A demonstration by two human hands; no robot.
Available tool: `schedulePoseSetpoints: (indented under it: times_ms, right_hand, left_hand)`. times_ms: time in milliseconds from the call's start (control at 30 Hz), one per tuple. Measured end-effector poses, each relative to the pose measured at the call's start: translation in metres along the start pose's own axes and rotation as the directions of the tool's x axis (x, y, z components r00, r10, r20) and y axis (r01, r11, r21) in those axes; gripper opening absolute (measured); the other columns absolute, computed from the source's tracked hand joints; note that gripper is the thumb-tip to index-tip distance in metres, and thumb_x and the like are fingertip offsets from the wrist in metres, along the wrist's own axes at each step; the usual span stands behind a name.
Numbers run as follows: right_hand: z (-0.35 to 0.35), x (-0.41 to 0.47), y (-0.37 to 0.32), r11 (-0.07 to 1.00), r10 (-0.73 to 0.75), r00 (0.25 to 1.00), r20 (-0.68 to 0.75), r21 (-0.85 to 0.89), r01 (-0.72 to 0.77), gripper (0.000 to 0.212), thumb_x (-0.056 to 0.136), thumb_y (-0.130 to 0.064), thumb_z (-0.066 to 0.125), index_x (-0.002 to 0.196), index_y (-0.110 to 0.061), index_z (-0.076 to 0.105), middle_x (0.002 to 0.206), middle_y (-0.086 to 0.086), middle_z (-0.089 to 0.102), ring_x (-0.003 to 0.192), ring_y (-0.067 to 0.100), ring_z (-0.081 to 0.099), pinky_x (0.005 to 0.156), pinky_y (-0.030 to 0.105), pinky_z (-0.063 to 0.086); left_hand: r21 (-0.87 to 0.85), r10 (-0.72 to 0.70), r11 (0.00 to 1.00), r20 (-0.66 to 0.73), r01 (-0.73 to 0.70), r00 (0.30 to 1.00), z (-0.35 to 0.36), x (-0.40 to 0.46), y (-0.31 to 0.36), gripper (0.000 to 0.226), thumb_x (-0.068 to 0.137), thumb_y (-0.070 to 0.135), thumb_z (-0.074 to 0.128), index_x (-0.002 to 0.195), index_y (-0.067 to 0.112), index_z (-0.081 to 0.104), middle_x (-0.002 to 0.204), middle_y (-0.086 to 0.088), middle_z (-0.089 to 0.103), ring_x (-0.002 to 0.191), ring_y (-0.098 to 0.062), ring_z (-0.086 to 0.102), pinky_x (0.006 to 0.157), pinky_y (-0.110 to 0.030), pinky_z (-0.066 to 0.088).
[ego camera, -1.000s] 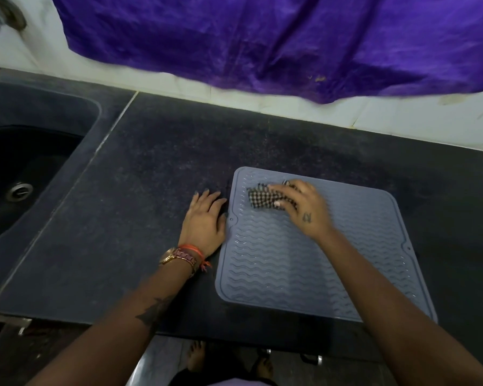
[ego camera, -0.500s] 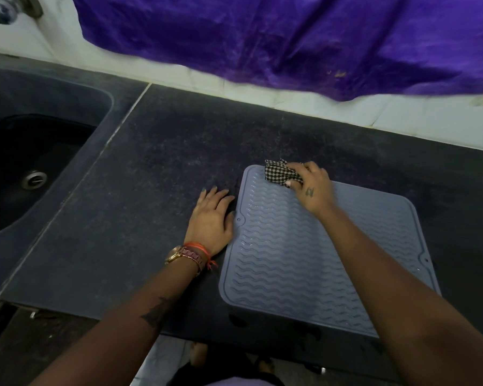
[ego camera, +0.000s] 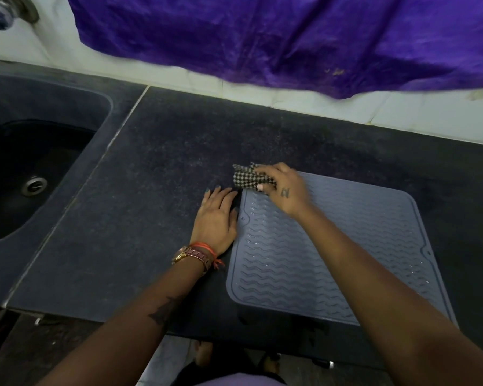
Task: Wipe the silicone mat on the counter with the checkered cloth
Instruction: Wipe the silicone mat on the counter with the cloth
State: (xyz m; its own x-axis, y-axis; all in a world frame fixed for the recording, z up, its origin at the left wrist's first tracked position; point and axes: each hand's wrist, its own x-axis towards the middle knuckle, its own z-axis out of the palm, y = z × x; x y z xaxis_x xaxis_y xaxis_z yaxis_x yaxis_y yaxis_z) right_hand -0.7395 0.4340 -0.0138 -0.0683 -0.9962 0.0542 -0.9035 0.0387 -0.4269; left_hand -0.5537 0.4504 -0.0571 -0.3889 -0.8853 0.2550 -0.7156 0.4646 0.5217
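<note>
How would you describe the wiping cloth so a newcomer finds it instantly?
Start at the dark counter right of the sink and find the grey-blue silicone mat. At its far left corner, the right hand presses a bunched checkered cloth. It is the only black-and-white patterned item there.

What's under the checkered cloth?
The checkered cloth sits on the far left corner of the silicone mat, partly over the counter. The right hand hides the rest.

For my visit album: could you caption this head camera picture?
Right hand rubs a checkered cloth over the grey silicone mat's far left corner; left hand rests flat beside it.
</note>
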Motion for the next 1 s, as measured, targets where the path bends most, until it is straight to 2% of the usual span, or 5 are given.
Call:
schedulePoseSetpoints:
  times_ms: [333,600,667,833,1000]
  right_hand:
    - [0.017,-0.067,-0.033,0.999,0.045,0.998,-0.037,-0.020,-0.046,0.038,0.088,-0.022,0.058,0.126,-0.027,0.055,0.118,0.007,0.054,0.106,0.028,0.048,0.088,0.029,0.036]
    - [0.022,-0.109,-0.055,0.998,0.045,0.999,-0.003,-0.037,-0.045,0.038,0.087,-0.022,0.059,0.124,-0.028,0.056,0.117,0.005,0.054,0.108,0.025,0.046,0.093,0.031,0.036]
    - [0.022,-0.114,-0.057,0.998,0.051,0.999,-0.008,-0.034,-0.051,0.038,0.086,-0.021,0.060,0.123,-0.029,0.057,0.115,0.004,0.056,0.107,0.023,0.046,0.092,0.030,0.036]
    - [0.025,-0.131,-0.062,0.998,0.039,0.999,0.010,-0.047,-0.038,0.038,0.086,-0.023,0.059,0.123,-0.030,0.056,0.114,0.003,0.058,0.104,0.024,0.048,0.088,0.030,0.039]
    - [0.018,-0.144,-0.075,0.998,0.018,0.995,0.094,-0.065,-0.012,0.038,0.084,-0.025,0.060,0.122,-0.031,0.055,0.117,0.005,0.059,0.107,0.027,0.050,0.089,0.035,0.042]
  left_hand:
    - [-0.391,-0.092,0.917,-0.028,0.074,0.995,-0.011,-0.003,-0.001,0.050,0.092,0.038,0.028,0.131,0.012,0.044,0.139,-0.007,0.048,0.135,-0.023,0.035,0.116,-0.026,0.007]
    - [-0.648,-0.171,0.752,-0.015,0.121,0.985,-0.016,-0.007,-0.004,0.058,0.087,0.053,0.028,0.130,0.019,0.046,0.137,-0.006,0.049,0.133,-0.030,0.037,0.111,-0.052,0.028]
    - [-0.683,-0.169,0.723,-0.038,0.098,0.985,-0.017,-0.007,-0.004,0.056,0.087,0.051,0.030,0.128,0.017,0.047,0.134,-0.004,0.051,0.129,-0.022,0.043,0.110,-0.048,0.030]
    - [-0.739,-0.179,0.670,-0.069,0.070,0.981,-0.016,-0.006,-0.006,0.058,0.086,0.050,0.032,0.124,0.010,0.050,0.128,-0.006,0.055,0.119,-0.013,0.050,0.099,-0.012,0.036]
    - [-0.731,-0.193,0.674,-0.036,0.106,0.980,-0.016,-0.006,-0.011,0.042,0.091,0.041,0.034,0.118,0.016,0.054,0.122,-0.003,0.059,0.116,-0.015,0.054,0.098,-0.021,0.039]
